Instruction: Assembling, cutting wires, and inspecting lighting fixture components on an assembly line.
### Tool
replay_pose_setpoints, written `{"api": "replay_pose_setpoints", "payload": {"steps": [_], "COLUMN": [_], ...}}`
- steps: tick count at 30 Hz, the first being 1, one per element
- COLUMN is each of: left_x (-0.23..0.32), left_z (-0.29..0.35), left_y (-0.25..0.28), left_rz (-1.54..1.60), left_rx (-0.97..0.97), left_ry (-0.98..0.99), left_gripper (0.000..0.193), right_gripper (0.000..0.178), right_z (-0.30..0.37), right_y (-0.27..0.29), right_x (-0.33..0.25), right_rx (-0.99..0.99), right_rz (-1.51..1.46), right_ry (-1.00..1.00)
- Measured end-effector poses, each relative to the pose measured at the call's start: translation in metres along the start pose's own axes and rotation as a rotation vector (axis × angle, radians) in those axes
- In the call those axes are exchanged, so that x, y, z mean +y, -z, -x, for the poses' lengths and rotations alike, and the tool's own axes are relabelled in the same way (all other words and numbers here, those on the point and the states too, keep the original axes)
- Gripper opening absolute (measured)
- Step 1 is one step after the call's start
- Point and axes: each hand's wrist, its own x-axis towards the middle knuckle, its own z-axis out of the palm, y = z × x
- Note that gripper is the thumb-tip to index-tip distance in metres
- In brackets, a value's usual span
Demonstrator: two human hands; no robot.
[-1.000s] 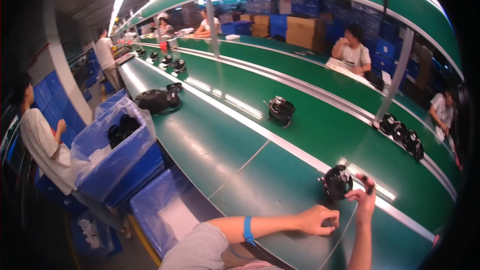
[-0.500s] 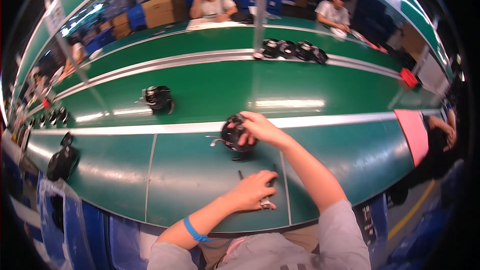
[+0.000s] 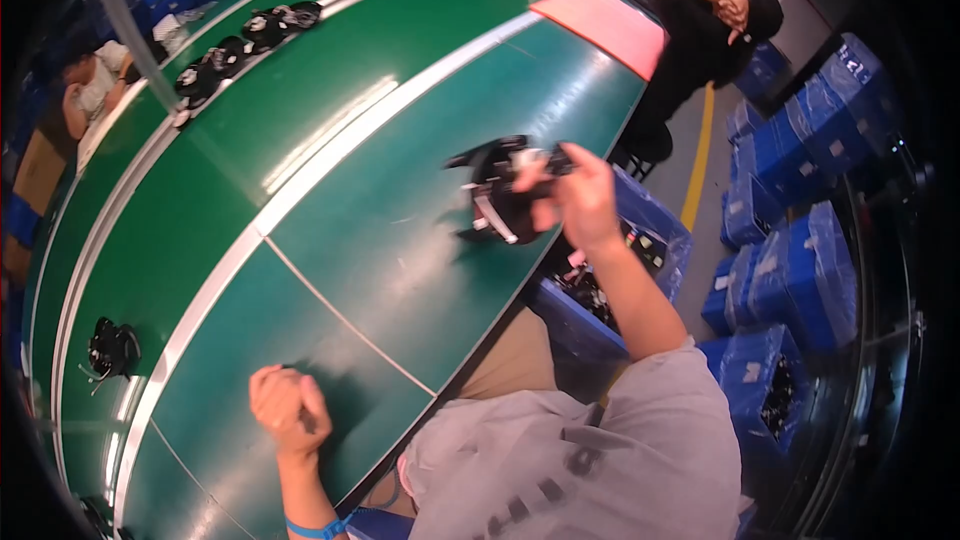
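My right hand [image 3: 588, 202] grips a black round motor-like assembly [image 3: 492, 195] with pale wires or strips at its side. It is held over the right part of the green worktable [image 3: 370, 270], near the front edge, and is blurred by motion. My left hand [image 3: 288, 408], with a blue band round the wrist, is above the table at the lower left. Its fingers are curled closed, and a small dark bit shows by the palm; what it is I cannot make out.
A blue bin [image 3: 672, 215] of small parts stands below the table edge by my right arm. Further right are stacked blue crates [image 3: 790, 175]. Another black assembly [image 3: 112, 348] sits on the green belt [image 3: 200, 260]; several more line the far rail. A co-worker sits past a pink mat [image 3: 600, 25].
My view has swung to the right. My right hand has carried the black assembly rightward toward the table's front edge. The left hand has come away from it, its fingers curled.
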Motion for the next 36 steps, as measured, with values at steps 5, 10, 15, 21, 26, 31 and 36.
{"api": "replay_pose_setpoints", "payload": {"steps": [5,10,15,21,26,31,36], "left_x": [-0.003,0.004,0.012,0.009,0.005,-0.006,0.000], "left_z": [0.011,0.009,0.009,0.006,0.003,-0.002,-0.004], "left_y": [0.008,-0.007,-0.017,-0.023,-0.020,-0.014,-0.007], "left_rz": [0.011,-0.024,-0.108,-0.096,-0.121,-0.032,0.071], "left_rx": [0.018,-0.022,-0.147,-0.211,-0.281,-0.400,-0.479], "left_ry": [0.140,0.064,-0.021,-0.006,-0.003,0.023,0.033], "left_gripper": [0.023,0.023,0.023,0.021,0.022,0.032,0.034], "right_gripper": [0.023,0.018,0.015,0.010,0.023,0.030,0.036], "right_z": [0.048,0.091,0.150,0.206,0.187,0.186,0.101], "right_y": [0.143,0.259,0.327,0.363,0.367,0.385,0.300], "right_x": [0.001,0.066,0.148,0.202,0.210,0.184,0.153], "right_rx": [0.421,0.671,0.854,0.943,0.899,0.805,0.659], "right_rz": [0.430,0.538,0.621,0.568,0.528,0.570,1.434], "right_ry": [-0.052,-0.167,-0.368,-0.651,-0.737,-0.778,-0.218]}}
